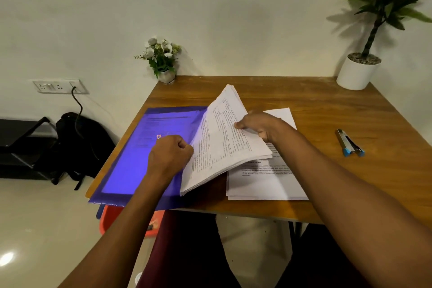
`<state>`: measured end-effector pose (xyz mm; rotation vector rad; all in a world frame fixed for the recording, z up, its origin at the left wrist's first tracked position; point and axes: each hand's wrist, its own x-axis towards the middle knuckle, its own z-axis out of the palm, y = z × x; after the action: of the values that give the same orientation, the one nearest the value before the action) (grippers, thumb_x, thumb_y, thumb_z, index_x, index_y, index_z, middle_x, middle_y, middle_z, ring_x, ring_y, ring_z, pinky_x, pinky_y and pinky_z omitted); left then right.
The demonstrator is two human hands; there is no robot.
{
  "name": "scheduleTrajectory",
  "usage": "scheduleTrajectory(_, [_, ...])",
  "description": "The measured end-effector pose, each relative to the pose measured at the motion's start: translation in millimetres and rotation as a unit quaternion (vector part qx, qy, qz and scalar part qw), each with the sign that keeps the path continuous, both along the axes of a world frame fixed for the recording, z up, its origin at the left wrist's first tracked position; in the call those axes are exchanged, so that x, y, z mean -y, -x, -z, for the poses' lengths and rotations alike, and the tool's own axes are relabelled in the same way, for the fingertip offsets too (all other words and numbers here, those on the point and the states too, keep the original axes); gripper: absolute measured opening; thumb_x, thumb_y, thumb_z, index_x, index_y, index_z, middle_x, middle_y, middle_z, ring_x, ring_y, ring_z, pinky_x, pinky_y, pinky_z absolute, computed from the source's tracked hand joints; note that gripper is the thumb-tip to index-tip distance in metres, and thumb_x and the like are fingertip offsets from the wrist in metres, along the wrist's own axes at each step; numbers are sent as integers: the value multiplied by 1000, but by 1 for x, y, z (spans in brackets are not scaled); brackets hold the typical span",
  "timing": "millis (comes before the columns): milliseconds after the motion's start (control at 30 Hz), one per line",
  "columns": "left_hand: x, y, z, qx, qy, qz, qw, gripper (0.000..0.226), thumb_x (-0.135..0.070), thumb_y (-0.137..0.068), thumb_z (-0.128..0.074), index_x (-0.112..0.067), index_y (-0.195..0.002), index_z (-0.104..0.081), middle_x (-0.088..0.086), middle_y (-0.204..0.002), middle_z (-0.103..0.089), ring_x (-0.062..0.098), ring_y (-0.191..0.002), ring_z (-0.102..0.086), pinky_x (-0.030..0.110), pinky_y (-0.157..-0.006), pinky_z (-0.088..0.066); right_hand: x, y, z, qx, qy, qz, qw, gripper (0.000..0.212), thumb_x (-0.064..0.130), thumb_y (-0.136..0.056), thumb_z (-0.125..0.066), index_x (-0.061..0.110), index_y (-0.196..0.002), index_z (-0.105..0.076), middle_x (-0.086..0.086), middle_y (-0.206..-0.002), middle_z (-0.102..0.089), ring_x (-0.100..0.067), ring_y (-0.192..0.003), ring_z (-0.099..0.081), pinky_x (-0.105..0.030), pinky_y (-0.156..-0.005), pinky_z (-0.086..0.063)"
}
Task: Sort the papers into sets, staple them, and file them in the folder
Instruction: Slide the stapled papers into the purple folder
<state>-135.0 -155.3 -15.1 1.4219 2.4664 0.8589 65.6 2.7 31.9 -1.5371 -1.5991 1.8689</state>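
- the right hand (257, 127) was curled round the right edge of a thick stack of printed white papers (219, 147), thumb on top and fingers beneath. it held that side raised, so the stack sloped down to the left.
- the left hand (170, 154) was a fist, knuckles up, at the stack's lower left edge. its fingertips were tucked from sight, so i could not tell whether it pinched the papers, the folder's cover or nothing.
- under and left of that hand, a translucent blue plastic folder (138, 147) lay flat on a brown wooden table (315, 105), its near corner past the table's edge.
- beneath the right wrist sat a flat pile of white sheets (264, 182), which the tilted stack overlapped.
- well to the right of the right hand lay a grey stapler with blue tips (349, 144), untouched.
- the stack looked weighty for paper yet floppy, and its sheets seemed likely to slide and fan. a clamp at two opposite edges, thumbs pressing down, seemed the safest hold.
- the folder seemed thin, slick and bendy, best lifted by the free edge of its cover.
- staples in the stack could not be made out, and the print was too small to read. the hand and papers hid the folder's opening, and the right arm covered part of the flat pile.
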Motion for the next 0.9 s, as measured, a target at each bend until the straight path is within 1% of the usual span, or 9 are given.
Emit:
scheduleTrajectory(133, [0,11,-1,46,13,22,999,12,-16,-78,-68,-15,-66,-67,-7,-67,-67,17,-70,-63,28,-60,-44,1,3,14,39,-120,41,991,39,16,-96,-69,10,-132,-53,-4,-125,-67,-24,-101,-68,-38,-80,-57])
scheduleTrajectory(233, [1,17,-5,108,49,98,988,3,-15,-72,-66,-12,-71,-66,-4,-71,-57,16,-67,-48,26,-65,-40,3,2,20,26,-132,65,989,36,18,-98,-67,11,-130,-51,-1,-117,-64,-18,-89,-66,-30,-65,-52])
scheduleTrajectory(333, [2,16,-8,122,64,111,984,18,-1,-79,-66,-18,-77,-64,1,-81,-58,14,-79,-48,14,-59,-38,5,9,27,11,-107,83,991,36,14,-96,-68,9,-128,-53,-4,-124,-67,-21,-93,-69,-39,-77,-59])
scheduleTrajectory(433, [1,16,-5,84,39,79,993,26,2,-81,-64,-16,-62,-59,12,-88,-71,18,-83,-58,20,-63,-40,9,17,32,3,-116,81,990,36,14,-94,-71,10,-126,-55,-4,-126,-68,-25,-101,-71,-44,-85,-60])
scheduleTrajectory(500, [2,16,-5,64,44,54,996,14,0,-82,-63,-12,-81,-72,8,-94,-72,23,-86,-62,25,-66,-41,11,15,32,26,-170,70,983,37,19,-95,-70,15,-127,-54,-1,-124,-67,-23,-100,-70,-42,-83,-61])
scheduleTrajectory(567, [2,19,-2,54,87,60,993,34,-2,-83,-65,-11,-116,-71,1,-97,-66,20,-89,-60,25,-74,-40,11,11,33,49,-219,62,972,32,20,-95,-69,19,-124,-55,-1,-125,-68,-22,-99,-70,-43,-84,-61])
scheduleTrajectory(633, [4,19,-1,67,136,94,984,54,-2,-80,-67,-12,-133,-64,0,-105,-62,19,-94,-59,24,-81,-42,10,7,36,67,-241,56,967,27,20,-94,-69,20,-118,-58,0,-124,-69,-21,-97,-69,-44,-84,-61])
scheduleTrajectory(767, [5,19,-3,104,150,118,976,62,-3,-77,-62,-12,-138,-60,6,-118,-66,21,-96,-60,26,-84,-47,12,8,37,48,-218,65,973,26,17,-94,-70,20,-116,-58,-1,-122,-70,-22,-95,-71,-45,-84,-62])
scheduleTrajectory(900, [9,26,-6,207,126,114,963,57,6,-81,-57,-19,-132,-63,-2,-108,-63,20,-98,-64,26,-72,-51,15,6,38,41,-214,79,973,24,15,-95,-69,18,-115,-58,-5,-126,-69,-22,-96,-70,-38,-76,-61])
